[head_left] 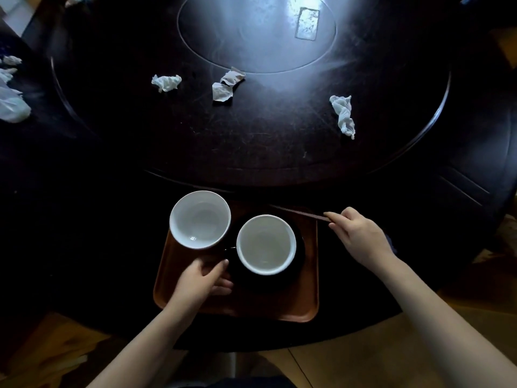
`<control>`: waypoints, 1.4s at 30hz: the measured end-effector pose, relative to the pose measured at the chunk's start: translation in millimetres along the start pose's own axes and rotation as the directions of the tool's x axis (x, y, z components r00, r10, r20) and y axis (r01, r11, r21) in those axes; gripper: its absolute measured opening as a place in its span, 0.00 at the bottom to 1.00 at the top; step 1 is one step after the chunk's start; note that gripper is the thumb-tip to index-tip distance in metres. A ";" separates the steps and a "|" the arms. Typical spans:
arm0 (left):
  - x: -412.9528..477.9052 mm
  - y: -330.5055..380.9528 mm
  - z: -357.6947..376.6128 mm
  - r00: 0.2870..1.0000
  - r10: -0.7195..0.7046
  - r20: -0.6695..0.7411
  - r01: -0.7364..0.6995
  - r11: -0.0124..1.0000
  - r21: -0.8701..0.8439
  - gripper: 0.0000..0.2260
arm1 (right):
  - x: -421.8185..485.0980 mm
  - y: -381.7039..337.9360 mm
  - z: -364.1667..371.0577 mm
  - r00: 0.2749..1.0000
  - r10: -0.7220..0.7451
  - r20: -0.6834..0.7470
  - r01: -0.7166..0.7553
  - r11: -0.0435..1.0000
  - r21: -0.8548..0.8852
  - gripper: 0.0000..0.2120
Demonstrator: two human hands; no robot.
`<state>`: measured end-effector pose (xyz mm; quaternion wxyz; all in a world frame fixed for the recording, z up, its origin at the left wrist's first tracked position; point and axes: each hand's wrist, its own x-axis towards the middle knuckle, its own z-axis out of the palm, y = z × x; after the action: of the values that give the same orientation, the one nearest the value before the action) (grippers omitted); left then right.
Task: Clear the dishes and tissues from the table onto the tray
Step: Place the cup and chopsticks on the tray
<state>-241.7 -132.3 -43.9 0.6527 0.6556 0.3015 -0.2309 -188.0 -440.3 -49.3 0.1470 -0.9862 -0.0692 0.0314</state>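
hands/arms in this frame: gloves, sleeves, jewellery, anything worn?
Nothing worn that shows. The left hand and right hand are bare, no gloves, and no rings or watch can be made out. Both forearms are uncovered to the frame's bottom edge; no sleeve or cuff is in view.

head: single wide-angle view | looks steeply down, forward | close over tray | table beyond

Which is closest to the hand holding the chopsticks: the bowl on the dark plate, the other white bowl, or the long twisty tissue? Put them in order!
From the right hand:
1. Bowl on the dark plate, just left of it on the tray.
2. Long twisty tissue, up on the table beyond the hand.
3. Other white bowl, at the tray's far left corner.
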 end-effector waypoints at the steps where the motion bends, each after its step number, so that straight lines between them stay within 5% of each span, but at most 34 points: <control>1: 0.0 3.1 -5.7 1.000 0.020 -0.020 -0.021 0.999 -0.044 0.11 | 2.2 0.3 3.4 1.000 -0.017 -0.014 0.017 0.999 -0.030 0.16; 9: 17.4 24.7 -20.2 0.983 0.051 -0.178 -0.083 0.981 -0.177 0.11 | 32.0 -23.4 22.9 0.985 -0.155 -0.070 0.146 0.983 -0.114 0.15; 13: 21.1 21.4 -24.1 0.972 0.058 -0.227 -0.085 0.990 -0.113 0.13 | 41.0 -37.5 34.9 0.982 -0.182 -0.051 0.176 0.978 -0.108 0.17; 24: -2.9 -3.6 -46.1 0.966 0.044 -0.254 -0.058 0.997 -0.046 0.10 | 39.1 -40.0 34.7 0.980 -0.191 -0.052 0.198 0.951 0.236 0.24; 28: -3.0 -3.4 -46.4 0.968 0.052 -0.247 -0.064 0.997 -0.042 0.10 | 32.0 -29.7 30.1 0.961 -0.238 -0.141 0.259 0.954 0.153 0.22; 33: -1.0 -5.3 -48.0 0.967 0.043 -0.253 -0.057 0.997 -0.050 0.10 | 30.3 -23.7 30.8 0.983 -0.103 -0.155 0.126 0.981 0.147 0.13; 42: -0.1 -4.5 -47.8 0.968 0.036 -0.247 -0.057 0.995 -0.078 0.09 | 42.6 -47.3 46.1 0.990 -0.105 -0.095 0.115 0.988 0.103 0.12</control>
<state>-249.3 -84.9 -45.1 0.6429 0.6577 0.3739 -0.1198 -155.6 -376.1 -81.2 0.2046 -0.9719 -0.1152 -0.0171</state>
